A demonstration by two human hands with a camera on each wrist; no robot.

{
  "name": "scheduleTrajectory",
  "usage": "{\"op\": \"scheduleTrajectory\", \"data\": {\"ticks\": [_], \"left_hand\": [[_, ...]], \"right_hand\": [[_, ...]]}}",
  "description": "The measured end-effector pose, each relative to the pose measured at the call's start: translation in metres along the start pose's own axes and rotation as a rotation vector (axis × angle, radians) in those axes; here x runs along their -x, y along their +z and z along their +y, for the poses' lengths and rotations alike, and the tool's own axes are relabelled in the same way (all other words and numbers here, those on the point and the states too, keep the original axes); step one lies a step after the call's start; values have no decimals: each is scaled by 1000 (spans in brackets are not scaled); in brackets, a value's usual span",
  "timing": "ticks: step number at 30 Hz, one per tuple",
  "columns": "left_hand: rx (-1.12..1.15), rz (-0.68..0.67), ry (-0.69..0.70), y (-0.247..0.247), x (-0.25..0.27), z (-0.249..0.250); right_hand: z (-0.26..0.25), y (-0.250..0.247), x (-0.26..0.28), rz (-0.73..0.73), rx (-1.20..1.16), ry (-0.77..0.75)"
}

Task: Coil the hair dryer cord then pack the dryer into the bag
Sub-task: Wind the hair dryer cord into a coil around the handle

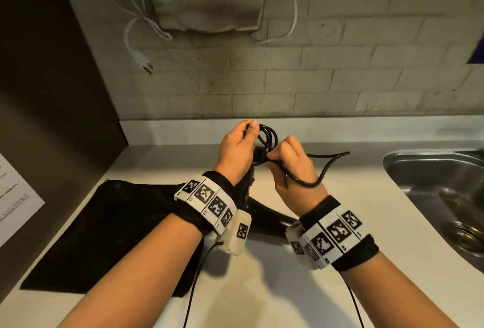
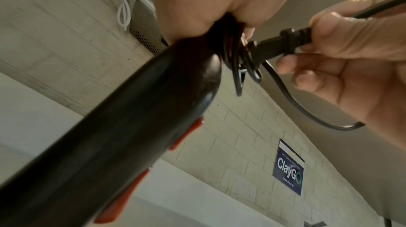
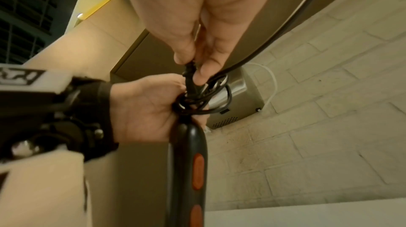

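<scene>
Above the counter (image 1: 288, 288), the left hand (image 1: 235, 152) gripped the coiled cord (image 1: 267, 135) at the hair dryer (image 2: 123, 140) handle's end; the right hand (image 1: 290, 168) pinched the plug (image 2: 283, 41). The bag (image 1: 104, 236) lay flat at near left. A far wall sign (image 2: 289, 167) read "ClayGo".

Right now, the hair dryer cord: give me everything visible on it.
The cord is thin, black and rubbery-looking, gathered into several small loops right at the butt of the dryer handle. The left hand grips the loop bundle. The right hand pinches the black plug at the cord's end, its tip against the loops. One slack length still swings out to the right in the air above the counter, so the coil looks nearly finished, not secured.
</scene>
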State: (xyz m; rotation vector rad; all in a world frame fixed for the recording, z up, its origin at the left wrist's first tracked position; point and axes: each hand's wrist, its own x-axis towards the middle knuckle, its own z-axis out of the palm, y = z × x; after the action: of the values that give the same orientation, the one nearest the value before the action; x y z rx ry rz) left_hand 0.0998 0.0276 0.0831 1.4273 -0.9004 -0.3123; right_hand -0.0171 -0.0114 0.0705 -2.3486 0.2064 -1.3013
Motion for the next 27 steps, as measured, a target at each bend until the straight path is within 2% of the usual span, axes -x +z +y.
{"op": "scheduleTrajectory", "data": {"ticks": [6,9,12,14,19,22,24,27], "left_hand": [[-74,30,42,3,-4,-6],[-116,34,64,8,-2,-2],[56,-46,18,13,1,2],[89,-64,4,10,0,2],[40,-8,32,-3,-1,-1],[46,-10,38,-8,1,-2],[65,-31,26,-10,1,-4],[109,-50,4,-13,1,-6]], "right_hand": [[8,6,-7,17,162,-83],[11,10,-14,-37,268,-108],[17,12,-17,-91,416,-158],[18,12,-18,-98,521,-147],[4,10,-17,-123,656,58],[-1,9,-22,-304,702,369],[-3,9,-25,-290,719,471],[-3,10,-27,-239,737,525]]}}
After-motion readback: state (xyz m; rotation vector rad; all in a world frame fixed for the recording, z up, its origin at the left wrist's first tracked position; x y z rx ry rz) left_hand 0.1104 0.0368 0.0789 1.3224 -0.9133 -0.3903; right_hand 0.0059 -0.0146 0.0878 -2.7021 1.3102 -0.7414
